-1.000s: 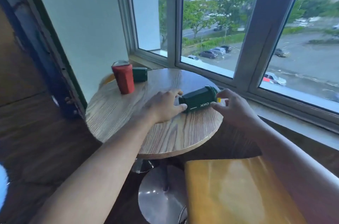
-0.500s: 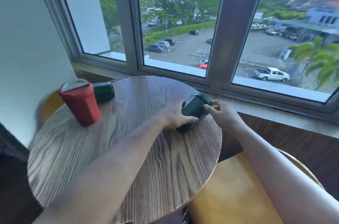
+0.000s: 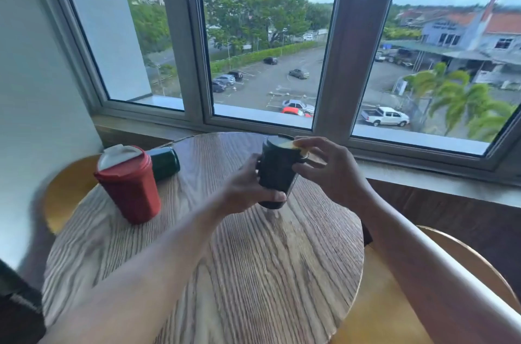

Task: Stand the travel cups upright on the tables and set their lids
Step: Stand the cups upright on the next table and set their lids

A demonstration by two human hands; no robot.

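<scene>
A dark green travel cup (image 3: pixel 277 171) stands nearly upright near the far edge of the round wooden table (image 3: pixel 253 273). My left hand (image 3: pixel 245 188) wraps around its lower body. My right hand (image 3: pixel 329 171) grips the cup's top from the right, fingers over the lid, where a yellow piece (image 3: pixel 293 145) shows. A red travel cup (image 3: pixel 128 184) with a pale lid stands upright at the table's left. Behind it another dark green cup (image 3: pixel 165 162) lies on its side.
A window sill (image 3: pixel 423 171) and window frame run just behind the table. Yellow wooden seats sit at the left (image 3: pixel 66 188) and at the lower right (image 3: pixel 380 301) of the table. A pale wall closes the left side.
The green cup lay on its side a second ago; both hands have tipped it up until it stands nearly upright. The view has shifted closer over the table.
</scene>
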